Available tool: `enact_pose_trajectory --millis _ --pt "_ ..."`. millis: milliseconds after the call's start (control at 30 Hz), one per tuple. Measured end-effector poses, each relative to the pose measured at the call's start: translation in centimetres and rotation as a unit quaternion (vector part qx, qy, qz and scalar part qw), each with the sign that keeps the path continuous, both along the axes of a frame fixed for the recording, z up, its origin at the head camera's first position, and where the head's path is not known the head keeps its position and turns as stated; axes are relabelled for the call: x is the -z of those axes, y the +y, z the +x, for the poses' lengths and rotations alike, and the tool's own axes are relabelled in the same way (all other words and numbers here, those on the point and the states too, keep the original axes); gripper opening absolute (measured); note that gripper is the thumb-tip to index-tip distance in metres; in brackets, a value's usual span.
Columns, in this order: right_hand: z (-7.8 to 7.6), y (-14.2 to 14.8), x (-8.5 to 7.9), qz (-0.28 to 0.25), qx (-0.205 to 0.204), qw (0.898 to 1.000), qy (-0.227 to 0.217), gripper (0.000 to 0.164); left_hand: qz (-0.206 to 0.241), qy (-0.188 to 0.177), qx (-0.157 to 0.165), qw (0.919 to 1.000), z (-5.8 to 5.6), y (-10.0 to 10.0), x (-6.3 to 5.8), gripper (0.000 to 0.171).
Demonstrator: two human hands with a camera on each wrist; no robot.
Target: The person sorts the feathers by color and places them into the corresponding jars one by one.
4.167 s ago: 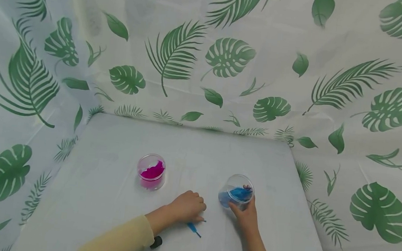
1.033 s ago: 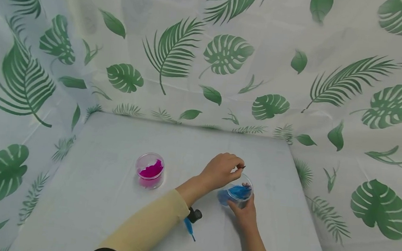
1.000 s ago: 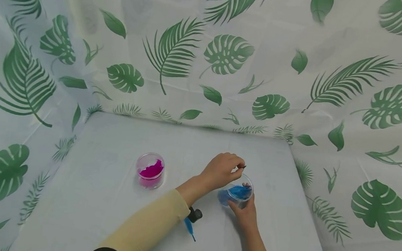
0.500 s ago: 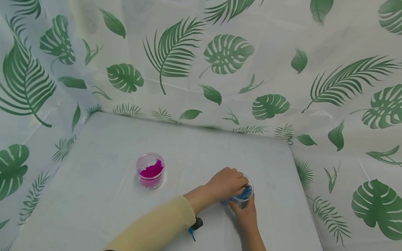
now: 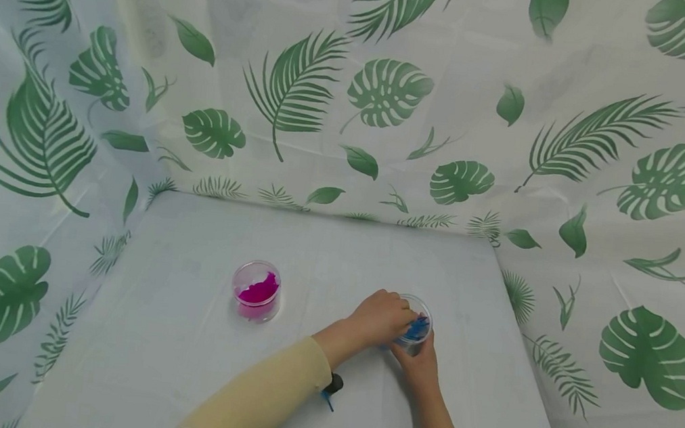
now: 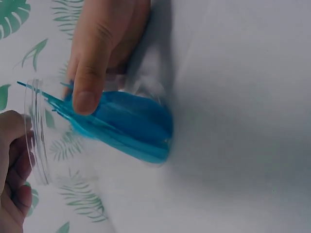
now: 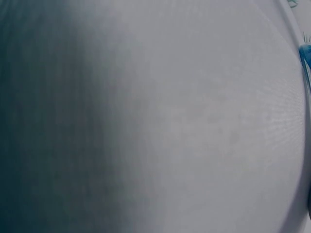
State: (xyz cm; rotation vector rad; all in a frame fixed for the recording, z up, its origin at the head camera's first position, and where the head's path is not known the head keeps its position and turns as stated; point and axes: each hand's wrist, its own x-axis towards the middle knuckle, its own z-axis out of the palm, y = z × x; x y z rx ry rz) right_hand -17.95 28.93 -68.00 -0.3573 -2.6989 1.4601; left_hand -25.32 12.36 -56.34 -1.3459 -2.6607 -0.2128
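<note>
Blue feathers [image 6: 126, 126] stand in a clear plastic jar [image 6: 43, 160], thin quills rising toward its mouth. My right hand [image 5: 418, 369] grips the jar from its right side; in the left wrist view the right thumb [image 6: 87, 92] lies along the wall. At the jar's mouth is my left hand [image 5: 379, 318], fingers bent over the rim. Nothing shows clearly between those fingers, and their tips are partly hidden in the head view. Below my left wrist a loose blue feather [image 5: 327, 401] lies on the table, mostly covered by the black wrist camera.
A second clear jar [image 5: 258, 266] with magenta feather-like pieces [image 5: 260, 290] stands left of the hands. The white table [image 5: 170, 362] meets leaf-printed sheets [image 5: 325, 138] at its back and sides. The right wrist view holds mainly blurred white surface.
A second ago my left hand was raised above the jar, pinching a small dark tip. It has since come down to the mouth and shifted slightly left. My right hand keeps its grip.
</note>
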Motion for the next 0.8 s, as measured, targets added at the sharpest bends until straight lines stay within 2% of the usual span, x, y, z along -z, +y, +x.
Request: enact_pose_trajectory --millis 233,367,467,600,700,800 --pt "0.0 0.2 0.4 -0.014 0.001 1.0 0.026 0.1 0.073 0.035 0.027 0.9963 0.0 -2.9 -0.5 0.017" --pt "0.0 0.2 0.4 -0.011 0.004 1.0 0.023 0.101 0.087 0.046 0.034 0.9946 0.1 -5.1 -0.4 0.016" --pt "-0.1 0.1 0.3 -0.006 0.006 1.0 0.016 0.101 0.062 0.03 0.038 0.9969 0.4 -6.7 0.3 0.017" --pt "-0.1 0.0 0.1 -0.002 0.012 1.0 0.001 0.104 -0.01 -0.026 0.047 0.9985 1.2 -8.7 1.8 0.02" --pt "-0.1 0.0 0.0 0.001 0.014 1.0 -0.006 0.104 -0.055 -0.057 0.078 0.9938 2.2 -10.2 3.4 0.023" --pt "-0.1 -0.1 0.0 0.0 0.013 1.0 -0.006 0.103 -0.073 -0.076 0.122 0.9869 3.3 -11.6 5.1 0.025"
